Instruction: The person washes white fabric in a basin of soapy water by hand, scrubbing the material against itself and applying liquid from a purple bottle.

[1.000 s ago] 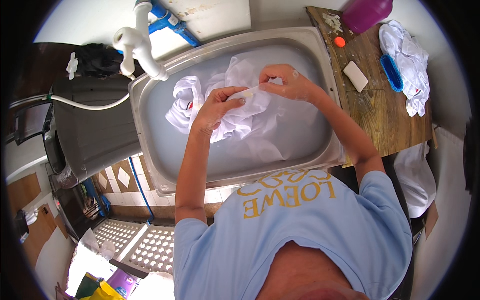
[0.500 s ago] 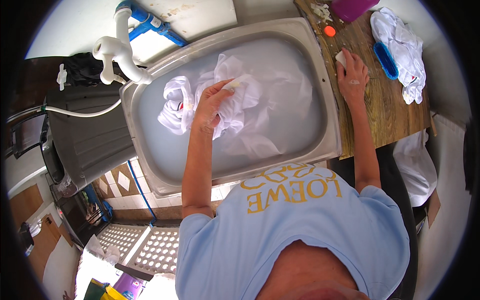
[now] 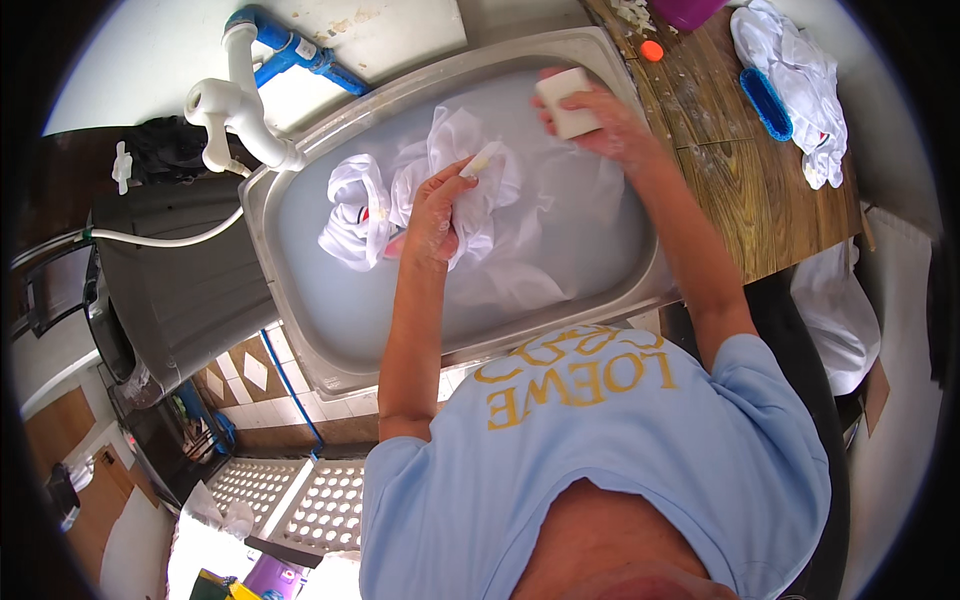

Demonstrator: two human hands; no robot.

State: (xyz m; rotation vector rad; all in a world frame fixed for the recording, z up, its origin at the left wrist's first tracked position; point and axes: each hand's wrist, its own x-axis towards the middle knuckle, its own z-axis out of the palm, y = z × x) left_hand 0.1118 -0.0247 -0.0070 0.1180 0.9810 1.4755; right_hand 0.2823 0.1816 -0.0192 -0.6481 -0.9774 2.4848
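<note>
My left hand (image 3: 434, 215) is closed on a white garment (image 3: 460, 135), pinching a folded edge of it that has a yellowish patch. The garment lies partly sunk in cloudy water, and its far parts blur under the surface. Between the fingers of my right hand (image 3: 622, 130) is a whitish bar of soap (image 3: 567, 103). This hand hangs over the right side of the metal sink (image 3: 655, 290), to the right of the garment and apart from it.
A white faucet (image 3: 232, 115) stands at the sink's left corner. On the wooden counter (image 3: 725, 200) at the right lie a blue brush (image 3: 766, 103), a bundle of white cloth (image 3: 795, 75), an orange cap (image 3: 652, 50) and pale soap scraps (image 3: 634, 15).
My right hand has lifted the soap bar off the counter and swung left over the sink. My left hand keeps its pinch on the garment and has shifted slightly right.
</note>
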